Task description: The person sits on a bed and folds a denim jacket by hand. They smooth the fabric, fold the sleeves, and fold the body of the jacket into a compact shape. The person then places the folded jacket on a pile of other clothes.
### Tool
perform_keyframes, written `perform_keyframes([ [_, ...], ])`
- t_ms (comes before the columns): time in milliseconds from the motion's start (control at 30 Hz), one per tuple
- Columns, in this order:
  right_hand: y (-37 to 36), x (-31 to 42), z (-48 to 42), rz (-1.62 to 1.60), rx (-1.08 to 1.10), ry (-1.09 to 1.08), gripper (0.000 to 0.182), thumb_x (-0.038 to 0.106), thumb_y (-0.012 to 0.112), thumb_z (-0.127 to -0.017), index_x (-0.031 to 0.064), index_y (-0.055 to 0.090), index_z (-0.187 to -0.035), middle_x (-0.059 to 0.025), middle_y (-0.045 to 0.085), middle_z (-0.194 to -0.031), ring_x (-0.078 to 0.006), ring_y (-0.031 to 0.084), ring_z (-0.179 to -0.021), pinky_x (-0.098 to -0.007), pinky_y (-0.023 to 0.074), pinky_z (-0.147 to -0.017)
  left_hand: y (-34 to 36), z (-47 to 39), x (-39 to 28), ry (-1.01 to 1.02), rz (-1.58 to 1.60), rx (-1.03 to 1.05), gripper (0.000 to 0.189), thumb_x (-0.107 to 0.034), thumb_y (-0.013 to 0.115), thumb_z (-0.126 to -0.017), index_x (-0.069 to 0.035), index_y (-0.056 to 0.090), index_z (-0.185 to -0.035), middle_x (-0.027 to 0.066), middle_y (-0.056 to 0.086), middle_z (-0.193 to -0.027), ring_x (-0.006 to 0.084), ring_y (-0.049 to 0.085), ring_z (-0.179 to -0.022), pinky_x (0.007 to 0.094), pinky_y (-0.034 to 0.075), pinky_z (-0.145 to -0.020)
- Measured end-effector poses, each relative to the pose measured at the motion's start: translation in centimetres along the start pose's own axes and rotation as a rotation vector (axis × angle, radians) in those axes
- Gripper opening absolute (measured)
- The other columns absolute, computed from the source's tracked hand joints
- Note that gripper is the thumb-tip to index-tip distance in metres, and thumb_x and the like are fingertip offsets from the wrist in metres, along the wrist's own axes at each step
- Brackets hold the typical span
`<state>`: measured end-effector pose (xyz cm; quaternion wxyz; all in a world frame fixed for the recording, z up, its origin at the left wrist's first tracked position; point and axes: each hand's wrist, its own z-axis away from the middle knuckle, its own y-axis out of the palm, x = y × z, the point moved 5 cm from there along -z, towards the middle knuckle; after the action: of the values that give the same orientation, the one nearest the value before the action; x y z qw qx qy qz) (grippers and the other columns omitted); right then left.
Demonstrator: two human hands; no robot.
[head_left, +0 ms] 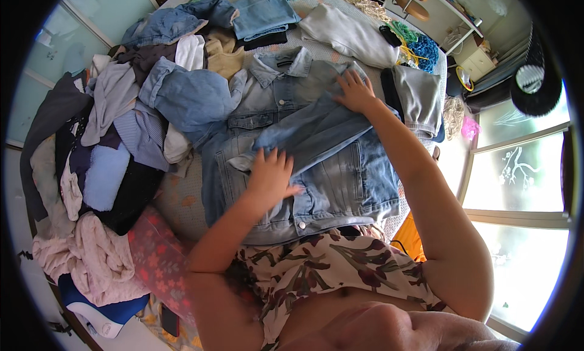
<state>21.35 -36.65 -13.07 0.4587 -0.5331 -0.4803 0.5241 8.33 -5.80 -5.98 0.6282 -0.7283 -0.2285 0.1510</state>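
A faded blue denim jacket (301,214) lies front up before me, its collar pointing away. The sleeve (315,127) on the right is folded diagonally across the chest, its cuff (242,162) towards the left. My left hand (273,175) is spread, palm down, over the lower sleeve near the cuff. Higher up, my right hand (357,91) rests on the shoulder end of that sleeve with fingers apart. Neither hand appears to grip the cloth. Bunched light-blue denim (189,97) lies against the jacket's left side; whether it is the other sleeve is unclear.
A large heap of mixed clothes (114,104) covers the bed's left side. Folded jeans (264,13), pale grey trousers (349,35) and folded grey clothing (417,97) lie beyond the jacket. A dark phone (170,320) and a blue-and-white cap (102,312) are at lower left.
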Motion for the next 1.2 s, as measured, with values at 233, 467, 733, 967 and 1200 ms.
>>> perform_keyframes([
  [233,10.7,-5.8,-1.6,-0.168,0.630,0.232,0.113,0.083,0.045,-0.082,0.0138,0.004,-0.160,-0.0086,0.002,-0.168,-0.0261,0.002,-0.154,-0.0570,0.0126,-0.121,-1.2,3.4,-0.9,-0.141,0.116,-0.163,0.029,-0.012,0.066,-0.080,-0.003,0.069,-0.108,0.0045,0.066,-0.099,0.0203,0.061,-0.098,0.0303,0.054,-0.077],
  [467,5.4,-3.0,0.3,-0.196,0.514,0.171,0.101,0.074,0.052,-0.085,0.0124,0.020,-0.158,-0.0118,0.020,-0.164,-0.0323,0.015,-0.152,-0.0598,0.0165,-0.119,-1.8,4.1,-0.8,-0.080,0.244,-0.069,0.023,-0.022,0.071,-0.081,-0.007,0.070,-0.099,0.0013,0.058,-0.083,0.0182,0.058,-0.085,0.0302,0.052,-0.065],
  [733,5.4,-8.5,-2.5,-0.478,0.184,0.405,0.101,0.058,0.070,-0.082,-0.0002,0.026,-0.152,-0.0290,0.037,-0.151,-0.0455,0.045,-0.134,-0.0515,0.0420,-0.107,-5.2,-1.6,11.9,-0.364,0.486,-0.223,0.029,-0.018,0.069,-0.090,-0.009,0.067,-0.118,0.0100,0.071,-0.099,0.0321,0.066,-0.094,0.0412,0.051,-0.081],
  [967,11.8,-15.4,-6.0,-0.707,0.135,0.540,0.106,0.048,0.085,-0.070,-0.0077,0.037,-0.146,-0.0306,0.054,-0.137,-0.0354,0.058,-0.123,-0.0414,0.0483,-0.100,6.3,-13.4,20.7,-0.405,0.271,-0.119,0.076,-0.040,0.074,-0.084,0.004,0.045,-0.139,0.0231,0.058,-0.131,0.0386,0.056,-0.119,0.0420,0.047,-0.100],
  [1200,12.1,-13.1,-6.8,-0.835,-0.154,0.523,0.064,0.020,0.089,-0.065,-0.0013,0.062,-0.119,-0.0175,0.068,-0.112,-0.0245,0.064,-0.104,-0.0362,0.0522,-0.086,18.2,-13.2,29.4,-0.848,0.031,-0.036,0.075,-0.044,0.083,-0.073,0.001,0.057,-0.128,0.0205,0.051,-0.140,0.0397,0.047,-0.130,0.0458,0.045,-0.097],
])
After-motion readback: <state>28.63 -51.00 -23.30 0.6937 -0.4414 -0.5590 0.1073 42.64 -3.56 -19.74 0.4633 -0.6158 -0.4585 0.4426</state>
